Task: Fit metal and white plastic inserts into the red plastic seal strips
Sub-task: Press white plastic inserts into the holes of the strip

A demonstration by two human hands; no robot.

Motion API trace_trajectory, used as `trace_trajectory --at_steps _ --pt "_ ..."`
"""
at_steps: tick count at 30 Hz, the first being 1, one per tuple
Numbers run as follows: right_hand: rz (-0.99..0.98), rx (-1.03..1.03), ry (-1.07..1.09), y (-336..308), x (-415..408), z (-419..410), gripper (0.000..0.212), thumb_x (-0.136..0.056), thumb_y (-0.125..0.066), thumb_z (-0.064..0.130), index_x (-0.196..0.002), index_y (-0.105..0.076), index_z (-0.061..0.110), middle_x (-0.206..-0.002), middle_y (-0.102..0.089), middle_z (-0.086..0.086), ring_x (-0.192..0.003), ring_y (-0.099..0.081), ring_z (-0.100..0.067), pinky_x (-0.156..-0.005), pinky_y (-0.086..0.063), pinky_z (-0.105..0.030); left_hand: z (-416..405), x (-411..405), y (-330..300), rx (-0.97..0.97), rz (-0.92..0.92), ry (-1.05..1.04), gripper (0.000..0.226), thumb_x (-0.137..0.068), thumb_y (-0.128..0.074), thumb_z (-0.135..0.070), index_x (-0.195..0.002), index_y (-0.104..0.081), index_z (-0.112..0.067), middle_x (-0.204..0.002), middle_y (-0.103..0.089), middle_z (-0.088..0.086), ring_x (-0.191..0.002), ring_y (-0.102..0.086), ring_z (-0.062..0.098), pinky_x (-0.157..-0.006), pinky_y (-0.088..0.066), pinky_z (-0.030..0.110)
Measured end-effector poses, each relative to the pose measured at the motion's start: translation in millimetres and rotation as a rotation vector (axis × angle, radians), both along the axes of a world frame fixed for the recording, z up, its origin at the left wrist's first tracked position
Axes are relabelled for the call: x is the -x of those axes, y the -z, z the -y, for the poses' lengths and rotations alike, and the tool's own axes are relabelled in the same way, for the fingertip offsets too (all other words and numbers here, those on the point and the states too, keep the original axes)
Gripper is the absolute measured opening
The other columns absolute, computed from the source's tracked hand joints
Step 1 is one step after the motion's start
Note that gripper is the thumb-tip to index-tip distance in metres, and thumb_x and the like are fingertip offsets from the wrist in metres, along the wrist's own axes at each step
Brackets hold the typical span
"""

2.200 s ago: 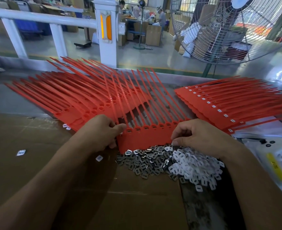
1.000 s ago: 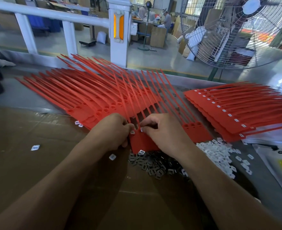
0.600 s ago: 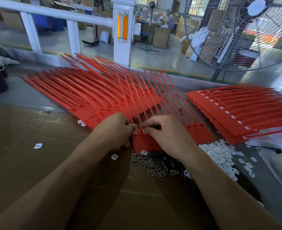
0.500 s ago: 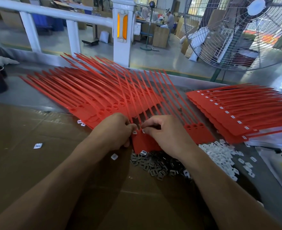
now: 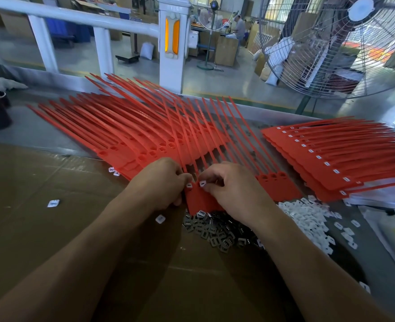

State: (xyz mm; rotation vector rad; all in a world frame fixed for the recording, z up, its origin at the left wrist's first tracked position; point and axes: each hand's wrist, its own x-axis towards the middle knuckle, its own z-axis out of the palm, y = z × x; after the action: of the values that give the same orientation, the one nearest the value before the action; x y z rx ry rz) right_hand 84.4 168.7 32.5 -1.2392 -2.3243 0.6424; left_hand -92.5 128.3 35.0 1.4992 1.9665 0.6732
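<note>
A joined row of red seal strips point(image 5: 277, 185) lies in front of me, tails pointing away. My left hand point(image 5: 159, 184) grips its left end with curled fingers, thumb beside a seated white insert point(image 5: 188, 185). My right hand point(image 5: 231, 189) pinches another white insert point(image 5: 202, 183) against the neighbouring slot. Just below the hands lie a heap of dark metal inserts point(image 5: 217, 231) and a heap of white plastic inserts point(image 5: 310, 217).
A fan of unfilled red strips point(image 5: 112, 133) spreads at the left. A stack of strips with white inserts point(image 5: 326, 159) lies at the right. Cardboard point(image 5: 40, 228) covers the bench front, with stray white inserts point(image 5: 53, 203). A large fan point(image 5: 340, 43) stands behind.
My right hand left the white insert heap and came up to the strip's left end beside my left hand. Over the last half second both hands have stayed nearly still.
</note>
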Motion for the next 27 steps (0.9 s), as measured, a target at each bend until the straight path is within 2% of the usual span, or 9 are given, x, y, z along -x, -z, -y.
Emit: trace_trajectory --at_steps 3,8,13,16,19,22,23,25,27 --pt "0.007 -0.018 0.022 1 2 0 0.018 -0.099 -0.068 0.021 -0.113 -0.077 0.028 -0.111 -0.066 0.009 -0.101 -0.061 -0.006 -0.085 -0.049 -0.018 0 -1 -1 0.002 0.006 -0.003 0.03 -0.103 -0.055 -0.037 -0.084 -0.068 -0.017 -0.051 -0.066 -0.001 -0.033 -0.052 0.006 -0.035 -0.035 0.017" --pt "-0.026 0.006 0.012 0 -2 -2 0.016 -0.098 -0.07 0.028 -0.112 -0.077 0.03 -0.111 -0.067 0.013 -0.102 -0.062 -0.003 -0.086 -0.049 -0.018 0 -1 -2 0.012 0.013 -0.008 0.03 -0.103 -0.055 -0.037 -0.085 -0.068 -0.017 -0.05 -0.065 -0.002 -0.034 -0.051 0.006 -0.036 -0.036 0.017" --pt "-0.02 0.002 0.001 2 0 -2 0.016 -0.098 -0.07 0.025 -0.112 -0.077 0.028 -0.113 -0.064 0.009 -0.109 -0.06 -0.008 -0.097 -0.052 -0.028 0 -2 -2 0.005 0.009 -0.004 0.031 -0.103 -0.054 -0.037 -0.085 -0.068 -0.016 -0.048 -0.064 -0.003 -0.032 -0.049 0.005 -0.034 -0.034 0.016" --pt "-0.019 0.004 0.004 1 2 -1 0.019 -0.098 -0.07 0.024 -0.114 -0.078 0.028 -0.113 -0.064 0.008 -0.107 -0.061 -0.008 -0.097 -0.054 -0.029 1 -1 -2 0.004 0.002 0.0 0.031 -0.103 -0.054 -0.038 -0.085 -0.068 -0.017 -0.049 -0.064 -0.002 -0.032 -0.049 0.004 -0.035 -0.034 0.016" --pt "-0.025 0.008 -0.003 -1 1 3 0.025 -0.099 -0.069 0.021 -0.123 -0.075 0.028 -0.117 -0.067 0.007 -0.108 -0.062 -0.008 -0.096 -0.053 -0.025 1 -1 -1 0.001 -0.001 0.001 0.031 -0.103 -0.054 -0.038 -0.084 -0.068 -0.017 -0.049 -0.065 -0.002 -0.032 -0.049 0.004 -0.036 -0.034 0.017" --pt "-0.042 -0.009 -0.005 -3 -4 6 0.03 -0.1 -0.067 0.016 -0.128 -0.072 0.025 -0.118 -0.07 0.009 -0.107 -0.062 -0.001 -0.086 -0.046 -0.006 0 -1 -1 0.006 0.003 -0.002 0.032 -0.103 -0.054 -0.038 -0.084 -0.068 -0.016 -0.049 -0.064 -0.003 -0.032 -0.049 0.004 -0.035 -0.034 0.016" --pt "-0.033 -0.024 -0.006 -3 -7 8 0.029 -0.1 -0.066 0.014 -0.126 -0.073 0.025 -0.118 -0.069 0.009 -0.106 -0.062 0.0 -0.084 -0.045 -0.004 0 -1 -1 0.008 0.005 -0.003 0.032 -0.103 -0.054 -0.038 -0.084 -0.068 -0.017 -0.048 -0.064 -0.003 -0.032 -0.049 0.004 -0.035 -0.033 0.016" --pt "0.014 -0.064 -0.026 -4 -9 10 0.027 -0.103 -0.062 0.015 -0.125 -0.075 0.023 -0.118 -0.066 0.008 -0.108 -0.061 -0.003 -0.09 -0.049 -0.011 0 -2 -1 0.011 0.009 -0.007 0.031 -0.103 -0.054 -0.039 -0.085 -0.068 -0.017 -0.049 -0.064 -0.003 -0.032 -0.049 0.004 -0.035 -0.033 0.016" --pt "0.073 -0.098 -0.049 -5 -10 12 0.028 -0.106 -0.057 0.016 -0.126 -0.075 0.022 -0.118 -0.064 0.005 -0.11 -0.06 -0.009 -0.096 -0.052 -0.027 0 -2 -1 0.011 0.007 -0.011 0.03 -0.103 -0.054 -0.039 -0.085 -0.068 -0.018 -0.049 -0.064 -0.003 -0.032 -0.049 0.004 -0.035 -0.034 0.016"
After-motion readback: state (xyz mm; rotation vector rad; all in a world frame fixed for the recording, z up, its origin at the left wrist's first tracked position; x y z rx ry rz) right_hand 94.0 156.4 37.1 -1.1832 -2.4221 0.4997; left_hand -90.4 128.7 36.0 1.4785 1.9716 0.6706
